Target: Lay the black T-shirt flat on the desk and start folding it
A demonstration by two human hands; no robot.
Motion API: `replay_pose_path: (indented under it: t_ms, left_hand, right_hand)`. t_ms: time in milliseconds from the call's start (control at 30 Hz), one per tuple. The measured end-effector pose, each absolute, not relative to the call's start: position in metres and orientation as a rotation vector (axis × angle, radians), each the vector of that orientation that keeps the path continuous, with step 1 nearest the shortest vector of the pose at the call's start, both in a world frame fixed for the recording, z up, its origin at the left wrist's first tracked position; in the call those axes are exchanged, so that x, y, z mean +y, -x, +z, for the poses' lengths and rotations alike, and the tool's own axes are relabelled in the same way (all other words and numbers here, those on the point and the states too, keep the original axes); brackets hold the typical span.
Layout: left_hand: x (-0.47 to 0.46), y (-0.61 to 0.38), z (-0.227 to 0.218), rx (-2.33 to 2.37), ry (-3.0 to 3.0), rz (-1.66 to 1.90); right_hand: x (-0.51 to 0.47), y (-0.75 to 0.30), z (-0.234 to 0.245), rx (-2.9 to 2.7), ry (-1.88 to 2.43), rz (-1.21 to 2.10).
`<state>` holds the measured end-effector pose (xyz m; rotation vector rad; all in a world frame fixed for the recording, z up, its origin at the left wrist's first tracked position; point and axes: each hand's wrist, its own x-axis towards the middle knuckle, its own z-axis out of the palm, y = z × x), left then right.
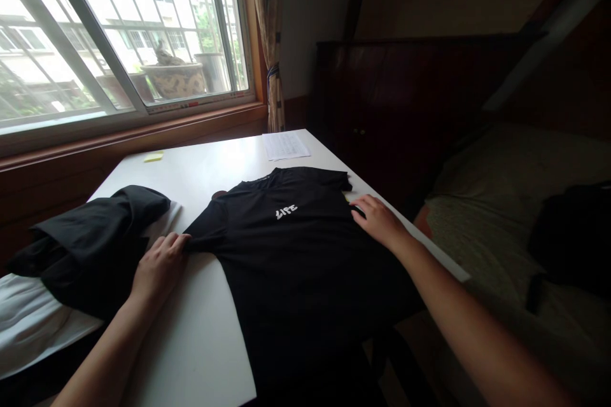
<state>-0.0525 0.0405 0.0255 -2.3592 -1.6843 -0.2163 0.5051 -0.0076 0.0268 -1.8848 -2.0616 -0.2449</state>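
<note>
Crumpled black and white cloth (90, 254) at left, our left hand (160, 264) clamped on one sleeve (206, 229) of a black fabric T-shirt (305, 261) with white lettering (286, 211), spread on a white surface (195, 324), our right hand (380, 221) at the shirt's right edge, whether gripping we cannot tell

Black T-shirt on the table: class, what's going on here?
The black T-shirt lies spread on the white table, its white lettering up. The person's left hand pinches one sleeve; the right hand is at the shirt's other side, its grip unclear. A heap of dark and white clothes lies at the left.
</note>
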Motion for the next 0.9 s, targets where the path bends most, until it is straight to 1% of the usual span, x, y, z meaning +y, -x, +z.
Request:
replay_pose_path:
  t_ms: [100,200,300,533,667,767,900]
  left_hand:
    - [0.039,0.057,0.03,-1.764,2.318,-0.212]
    - [0.036,0.067,0.035,-1.892,2.231,-0.231]
    - [0.036,0.077,0.036,-1.963,2.169,-0.287]
    - [0.038,0.088,0.038,-1.964,2.101,-0.39]
    - [0.036,0.087,0.04,-1.987,2.111,-0.351]
    - [0.035,0.086,0.037,-2.015,2.137,-0.373]
    - [0.038,0.089,0.028,-2.063,2.083,-0.529]
  right_hand:
    - [-0.002,-0.486,0.013,-2.206,1.685,-0.056]
    - [-0.004,-0.475,-0.003,-2.262,1.726,0.03]
    - [-0.012,-0.467,-0.01,-2.279,1.771,0.025]
    - [-0.05,-0.44,-0.009,-2.314,1.802,0.03]
    - [-0.068,-0.423,-0.011,-2.316,1.762,0.008]
    - [-0.066,-0.421,-0.006,-2.299,1.701,0.021]
    - [-0.043,-0.434,0.005,-2.206,1.654,0.013]
